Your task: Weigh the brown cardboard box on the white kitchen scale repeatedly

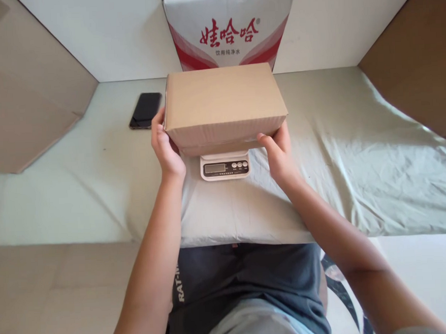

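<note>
A closed brown cardboard box [225, 98] is held between my two hands, over a small white digital kitchen scale [225, 168]. My left hand [166, 147] grips the box's left end, fingers up along its side. At the lower right corner, my right hand [279, 152] holds on with the thumb on the front face and the other fingers mostly behind the box. The scale's display and several round buttons show in front; its platform is mostly hidden under the box. I cannot tell whether the box touches the platform.
A black smartphone [145, 110] lies left of the box on the pale green cloth [80, 203]. Behind stands a white and red carton [230, 31] against the white wall. Large cardboard panels [31, 91] flank the left and right sides. The cloth's front edge is near my lap.
</note>
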`<state>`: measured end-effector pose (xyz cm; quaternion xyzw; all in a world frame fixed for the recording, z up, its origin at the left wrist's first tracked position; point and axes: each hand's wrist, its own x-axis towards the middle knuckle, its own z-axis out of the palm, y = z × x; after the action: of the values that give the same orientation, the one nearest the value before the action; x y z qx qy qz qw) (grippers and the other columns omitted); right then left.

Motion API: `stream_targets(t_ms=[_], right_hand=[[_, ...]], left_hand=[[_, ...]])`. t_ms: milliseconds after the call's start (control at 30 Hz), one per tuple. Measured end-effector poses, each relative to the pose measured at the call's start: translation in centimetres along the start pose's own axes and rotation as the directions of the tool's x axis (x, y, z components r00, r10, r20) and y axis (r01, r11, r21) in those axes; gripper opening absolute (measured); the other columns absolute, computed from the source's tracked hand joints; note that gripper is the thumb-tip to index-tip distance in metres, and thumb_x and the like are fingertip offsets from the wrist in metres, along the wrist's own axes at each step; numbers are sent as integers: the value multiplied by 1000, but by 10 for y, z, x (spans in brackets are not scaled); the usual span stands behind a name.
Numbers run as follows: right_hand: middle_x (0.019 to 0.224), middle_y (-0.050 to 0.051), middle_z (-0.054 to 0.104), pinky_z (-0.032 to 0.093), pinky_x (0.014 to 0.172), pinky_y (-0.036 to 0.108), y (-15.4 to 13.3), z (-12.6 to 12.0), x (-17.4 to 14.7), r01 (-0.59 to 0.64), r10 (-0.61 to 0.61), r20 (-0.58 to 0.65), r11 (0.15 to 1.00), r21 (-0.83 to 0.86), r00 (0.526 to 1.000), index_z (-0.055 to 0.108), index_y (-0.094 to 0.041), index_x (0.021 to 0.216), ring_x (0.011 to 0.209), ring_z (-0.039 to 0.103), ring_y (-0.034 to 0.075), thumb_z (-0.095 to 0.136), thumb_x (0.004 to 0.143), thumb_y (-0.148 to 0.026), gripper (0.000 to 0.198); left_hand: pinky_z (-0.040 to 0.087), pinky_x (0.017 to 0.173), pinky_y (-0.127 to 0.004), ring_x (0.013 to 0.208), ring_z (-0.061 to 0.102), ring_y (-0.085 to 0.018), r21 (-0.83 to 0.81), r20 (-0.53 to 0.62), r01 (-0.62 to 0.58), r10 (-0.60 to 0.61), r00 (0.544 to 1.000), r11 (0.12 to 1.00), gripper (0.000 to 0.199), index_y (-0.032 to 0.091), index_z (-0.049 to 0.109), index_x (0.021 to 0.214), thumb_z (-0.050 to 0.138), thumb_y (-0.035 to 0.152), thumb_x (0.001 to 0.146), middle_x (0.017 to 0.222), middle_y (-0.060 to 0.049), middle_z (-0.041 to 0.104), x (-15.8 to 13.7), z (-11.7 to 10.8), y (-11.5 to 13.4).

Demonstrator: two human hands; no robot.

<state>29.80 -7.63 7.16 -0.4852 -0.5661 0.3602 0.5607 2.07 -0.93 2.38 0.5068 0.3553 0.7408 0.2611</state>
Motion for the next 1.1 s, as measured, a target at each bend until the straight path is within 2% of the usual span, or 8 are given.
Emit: stream_targets(t_ms=[267,433,700,933,1100], right_hand=[[151,10,71,48,140,61,0,-3,0,6,-6,1,1000,15,1000,55,-32,143,152,60,34,64,95,-46,51],[153,10,69,47,140,60,7,-1,1,5,-5,9,999,34,1000,54,-32,144,156,57,35,66,96,-52,54],[159,11,66,45,142,61,12,-2,-1,11,-13,27,998,58,1000,52,-33,147,160,56,35,69,96,-55,58],[160,13,68,48,141,61,5,0,-2,-12,12,-8,1000,-8,1000,52,-32,147,162,56,35,68,94,-55,60],[162,12,66,49,141,60,10,0,0,-5,5,-4,999,-32,1000,52,-32,153,162,56,35,68,97,-61,65]], left_hand=[[47,141,-51,164,61,-37,8,6,74,-74,997,997,84,30,76,145,52,97,101,153,-12,76,0,7,-16],[47,141,-49,162,62,-35,-26,4,47,-47,999,999,81,31,76,143,53,96,101,154,-12,76,-2,8,-14],[49,140,-48,162,63,-36,2,-6,124,-124,992,992,89,31,76,143,48,103,98,151,-12,78,-2,11,-11],[47,141,-48,168,56,-36,-18,14,111,-111,994,994,88,34,77,142,48,103,97,155,-11,75,0,11,-10],[46,142,-51,166,59,-38,-18,-31,92,-92,995,996,90,29,77,142,54,103,95,153,-15,75,-1,14,-7]])
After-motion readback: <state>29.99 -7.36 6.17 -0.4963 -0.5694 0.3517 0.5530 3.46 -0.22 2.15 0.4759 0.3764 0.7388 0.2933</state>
